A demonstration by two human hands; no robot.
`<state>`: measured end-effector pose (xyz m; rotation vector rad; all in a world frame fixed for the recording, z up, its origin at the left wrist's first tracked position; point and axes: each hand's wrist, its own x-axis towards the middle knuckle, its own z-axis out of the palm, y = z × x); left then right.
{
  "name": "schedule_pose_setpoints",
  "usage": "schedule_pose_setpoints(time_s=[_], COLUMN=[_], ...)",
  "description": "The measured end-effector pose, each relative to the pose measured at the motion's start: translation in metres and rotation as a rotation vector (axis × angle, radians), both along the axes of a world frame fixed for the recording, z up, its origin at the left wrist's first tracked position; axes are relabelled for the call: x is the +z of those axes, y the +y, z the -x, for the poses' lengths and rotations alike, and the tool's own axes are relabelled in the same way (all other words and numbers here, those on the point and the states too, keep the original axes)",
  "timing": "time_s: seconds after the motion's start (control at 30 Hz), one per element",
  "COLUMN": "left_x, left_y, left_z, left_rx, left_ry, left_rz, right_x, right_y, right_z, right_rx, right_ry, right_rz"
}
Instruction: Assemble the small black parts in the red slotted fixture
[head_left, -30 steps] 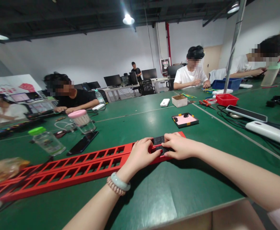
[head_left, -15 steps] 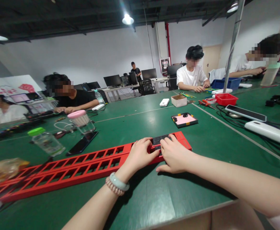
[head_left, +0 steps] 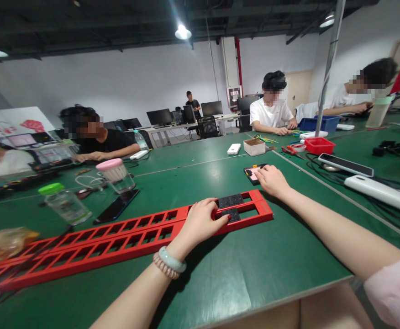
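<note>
A long red slotted frame lies slantwise across the green table. Black blocks with small holes, one in the far row and one in the near row, sit in its right part. My left hand bends over the frame just left of these blocks, fingers on the far side and thumb by the near block. Beyond the frame, my right hand is over a small black tray with a pink floor and small black pieces. Its fingertips are drawn together; what they hold, if anything, is hidden.
On the left are a green-lidded jar, a pink-lidded jar, a phone and a plastic bag. A cardboard box, red bin and white power strip lie farther right. Several people sit around the table.
My right hand has left the black blocks and moved away from me to the small tray, uncovering the frame's right end. My left hand stays on the frame.
</note>
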<state>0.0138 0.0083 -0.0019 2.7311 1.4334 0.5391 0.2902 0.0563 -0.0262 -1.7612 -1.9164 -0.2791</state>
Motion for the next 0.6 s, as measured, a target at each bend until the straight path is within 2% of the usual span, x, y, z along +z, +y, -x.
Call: schedule_pose_setpoints(time_s=[0.23,0.37,0.5,0.6], left_x=[0.001,0.0,0.0,0.0], left_y=[-0.001,-0.003,-0.003,-0.002], left_z=[0.001,0.001,0.002,0.001], left_rx=[0.0,0.01,0.004,-0.001], left_ry=[-0.006,-0.006,0.001,0.004], left_rz=[0.027,0.015,0.0,0.005], right_x=[-0.023,-0.034,-0.035,-0.033], right_y=[0.029,0.042,0.043,0.042], right_z=[-0.007,-0.003,-0.002,-0.002], right_rx=[0.108,0.236,0.273,0.283], right_ry=[-0.011,0.018,0.016,-0.026], right_rz=[-0.022,0.06,0.139,0.139])
